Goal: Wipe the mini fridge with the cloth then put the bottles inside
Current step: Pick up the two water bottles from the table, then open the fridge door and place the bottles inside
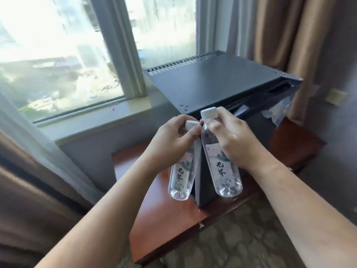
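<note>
The left hand (170, 140) pinched the left water bottle (181, 176) by its neck, the right hand (233, 140) the right water bottle (222, 169), both dangling at the mini fridge's (212, 82) near corner. So light a hold might let one drop onto the wooden table (160, 225).

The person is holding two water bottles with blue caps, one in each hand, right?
Not quite: the caps are white, not blue. The head view shows the left hand gripping the left bottle and the right hand gripping the right bottle, one in each hand.
</note>
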A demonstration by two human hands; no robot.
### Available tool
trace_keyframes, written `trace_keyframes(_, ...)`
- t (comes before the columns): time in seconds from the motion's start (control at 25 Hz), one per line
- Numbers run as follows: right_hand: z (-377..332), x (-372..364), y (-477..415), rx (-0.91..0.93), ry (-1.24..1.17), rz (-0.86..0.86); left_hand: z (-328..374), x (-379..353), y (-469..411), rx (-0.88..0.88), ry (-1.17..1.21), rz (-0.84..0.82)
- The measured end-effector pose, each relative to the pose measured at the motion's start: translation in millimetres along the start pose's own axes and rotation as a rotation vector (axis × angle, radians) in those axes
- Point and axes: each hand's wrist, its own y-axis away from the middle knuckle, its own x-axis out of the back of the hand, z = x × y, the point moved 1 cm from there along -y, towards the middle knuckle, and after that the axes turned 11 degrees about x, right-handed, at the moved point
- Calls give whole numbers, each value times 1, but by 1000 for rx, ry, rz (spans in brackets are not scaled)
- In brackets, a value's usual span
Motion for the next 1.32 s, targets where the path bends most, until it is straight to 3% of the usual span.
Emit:
trace_keyframes(0.2, -21, 26, 50, -198, -57, 58, 16, -28, 37, -83, 109, -79)
trace_keyframes(0.36, -38, 46, 86, -252, -110, 79, 32, -52, 70, -107, 205, -163)
trace_keyframes(0.64, -53, 87, 140, -213, -131, 91, 67, -85, 104, -126, 192, -232)
trace_keyframes(1.0, -37, 148, 207, -172, 11, 95, 82, -158, 117, -4, 77, -152)
trace_keyframes(1.2, -53, 132, 217, 82, 145, 348, 63, -179, 100, 49, 12, -114)
trace_keyframes(1.32, -32, 105, 201, -5, 63, 305, 43, -179, 86, 65, -71, -92)
